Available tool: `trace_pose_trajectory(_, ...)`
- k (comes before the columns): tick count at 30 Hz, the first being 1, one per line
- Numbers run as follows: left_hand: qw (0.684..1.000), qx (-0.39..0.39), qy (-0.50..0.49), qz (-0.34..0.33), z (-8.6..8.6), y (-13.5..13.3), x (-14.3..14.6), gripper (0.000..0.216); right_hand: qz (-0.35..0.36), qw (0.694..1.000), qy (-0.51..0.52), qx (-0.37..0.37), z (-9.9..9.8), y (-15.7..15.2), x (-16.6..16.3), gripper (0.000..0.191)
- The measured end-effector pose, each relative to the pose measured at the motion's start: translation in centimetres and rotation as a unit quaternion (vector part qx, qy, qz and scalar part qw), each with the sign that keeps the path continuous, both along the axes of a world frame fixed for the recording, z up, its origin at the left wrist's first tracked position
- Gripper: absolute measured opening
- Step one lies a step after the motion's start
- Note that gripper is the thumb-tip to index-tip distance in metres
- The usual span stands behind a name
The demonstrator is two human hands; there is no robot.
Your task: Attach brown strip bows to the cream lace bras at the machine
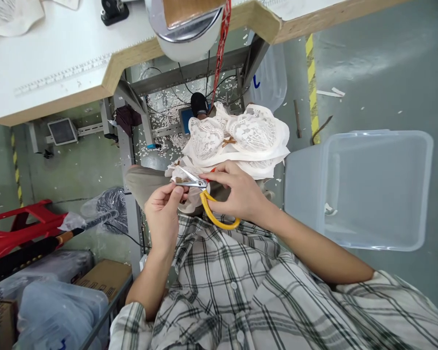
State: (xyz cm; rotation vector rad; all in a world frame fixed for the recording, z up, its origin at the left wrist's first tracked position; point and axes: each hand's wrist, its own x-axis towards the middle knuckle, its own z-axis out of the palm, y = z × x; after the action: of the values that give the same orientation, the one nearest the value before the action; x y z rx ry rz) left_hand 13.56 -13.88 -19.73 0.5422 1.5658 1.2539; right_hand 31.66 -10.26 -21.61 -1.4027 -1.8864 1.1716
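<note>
My right hand (237, 189) is closed on scissors (219, 221) with yellow handles and a red part near the pivot. Their blades stand apart and point left, toward the fingertips of my left hand (164, 209). That hand is closed in a pinch at the edge of white lace fabric, by a small brown piece (178, 180). Exactly what lies between its fingertips is too small to make out. Just beyond both hands, white lace bras (241, 136) rest in a pile over my lap, with brown bits at the middle.
A white worktable (65, 58) with a printed ruler spans the top. At right on the floor stands a clear plastic bin (375, 194). Left are a red stool (22, 223), a cardboard box (104, 277) and plastic bags. White scraps litter the floor under the table.
</note>
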Motion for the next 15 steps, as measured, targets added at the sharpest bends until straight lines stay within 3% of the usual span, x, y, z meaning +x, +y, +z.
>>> trace_pose_trajectory(4,0.999,-0.002,0.007,-0.032,0.0,-0.1,0.2,0.009,0.007,1.000,0.013,0.005,0.2,-0.1,-0.5,0.053)
trace_pose_trajectory(8,0.999,-0.015,-0.029,-0.002,-0.2,0.3,-0.3,0.016,0.005,1.000,0.002,-0.005,-0.5,-0.1,0.3,0.049)
trace_pose_trajectory(12,0.995,-0.027,-0.091,0.025,-0.4,1.1,-1.3,0.022,-0.089,0.996,0.005,-0.010,-1.1,0.5,2.5,0.043)
trace_pose_trajectory(15,0.992,-0.037,-0.120,0.033,-0.2,1.6,-2.0,0.024,-0.133,0.991,0.021,0.009,-0.5,1.4,4.3,0.044)
